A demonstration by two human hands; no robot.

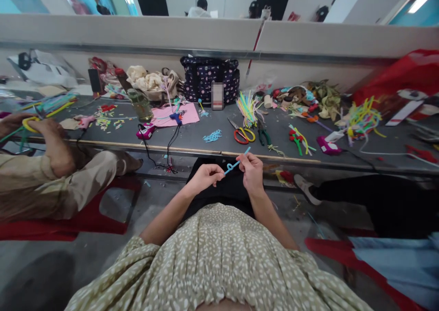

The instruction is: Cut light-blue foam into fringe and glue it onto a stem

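Pipe cleaner [236, 163], light blue, sits between your two hands, in front of your lap and just below the near edge of the table [192, 142]. Its long axis runs on a slant, from low at the left to high at the right, and the free end sticks up past your right fingers toward the table edge. Your left hand [206, 176] is closed on the lower end, where the wire seems to curl into a small loop. Your right hand [252, 169] pinches the wire higher up, with thumb and fingers pressed together on it. Both hands are equally near, and each touches the wire.

Farther out on the table lie the scissors [243, 134] with red and yellow handles, a small heap of blue pieces [212, 136], a pink sheet [174, 114] and a dotted bag [210, 78]. At the left, another person's hand [32, 126] holds yellow and green wires.

The part of the wire inside your fists is hidden, so you cannot tell how much is there. The loop is too small to read well.
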